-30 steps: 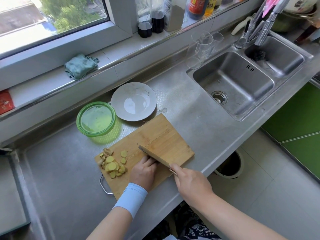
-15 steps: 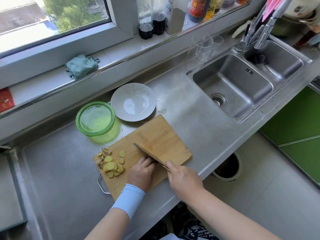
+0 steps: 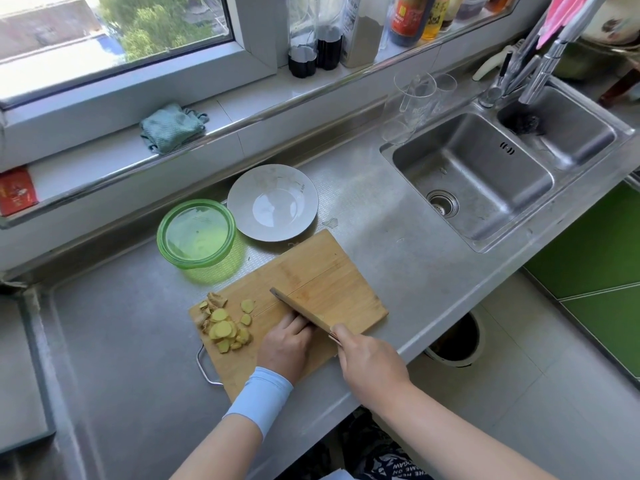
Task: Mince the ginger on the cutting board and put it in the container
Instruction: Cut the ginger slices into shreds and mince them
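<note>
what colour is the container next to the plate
Translucent green container, seen in the head view, beside the grey plate and behind the cutting board.

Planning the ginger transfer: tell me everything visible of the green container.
The green container is round and translucent, plastic by its look, with a thicker green rim. It stands upright on the steel counter, just beyond the far edge of the cutting board and close beside the white plate; whether they touch is unclear. Its top looks glossy, perhaps a clear lid; I cannot tell. Nothing can be made out inside. Neither the left hand nor the right hand touches it.
</note>
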The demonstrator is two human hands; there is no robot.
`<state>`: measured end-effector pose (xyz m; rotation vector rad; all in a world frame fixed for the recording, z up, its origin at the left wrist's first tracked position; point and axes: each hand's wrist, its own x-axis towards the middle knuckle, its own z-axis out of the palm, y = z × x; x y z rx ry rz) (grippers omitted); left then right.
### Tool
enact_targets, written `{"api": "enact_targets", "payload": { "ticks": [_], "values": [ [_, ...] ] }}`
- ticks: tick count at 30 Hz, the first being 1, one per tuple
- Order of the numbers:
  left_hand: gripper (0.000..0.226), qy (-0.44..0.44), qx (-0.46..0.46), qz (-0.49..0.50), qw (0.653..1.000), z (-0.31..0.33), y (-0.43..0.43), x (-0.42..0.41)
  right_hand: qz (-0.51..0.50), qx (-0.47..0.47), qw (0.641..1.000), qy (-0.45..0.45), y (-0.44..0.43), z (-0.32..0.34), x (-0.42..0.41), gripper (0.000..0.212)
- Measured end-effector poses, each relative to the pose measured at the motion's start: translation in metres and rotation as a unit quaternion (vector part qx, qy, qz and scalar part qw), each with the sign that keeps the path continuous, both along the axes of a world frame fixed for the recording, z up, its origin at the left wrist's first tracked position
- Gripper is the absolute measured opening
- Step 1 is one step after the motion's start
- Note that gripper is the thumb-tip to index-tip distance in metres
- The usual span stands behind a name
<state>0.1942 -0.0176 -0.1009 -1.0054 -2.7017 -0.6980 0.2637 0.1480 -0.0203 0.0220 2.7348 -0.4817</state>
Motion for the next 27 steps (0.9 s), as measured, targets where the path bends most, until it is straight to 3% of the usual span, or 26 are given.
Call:
{"api": "enact_targets", "payload": {
  "ticks": [6, 12, 27],
  "values": [
    [0.035, 0.018, 0.007, 0.001, 1.0, 0.001, 0.0, -0.001, 0.002, 0.019, 1.0, -0.001, 0.007, -0.002, 0.014, 0.024],
    [0.03, 0.005, 0.008, 0.017, 1.0, -0.001, 0.001, 0.002, 0.001, 0.004, 1.0, 0.006, -0.006, -0.002, -0.009, 0.015],
    [0.031, 0.02, 0.014, 0.022, 0.999, 0.001, 0.003, 0.004, 0.003, -0.003, 1.0, 0.002, -0.005, -0.001, -0.012, 0.016]
  ]
}}
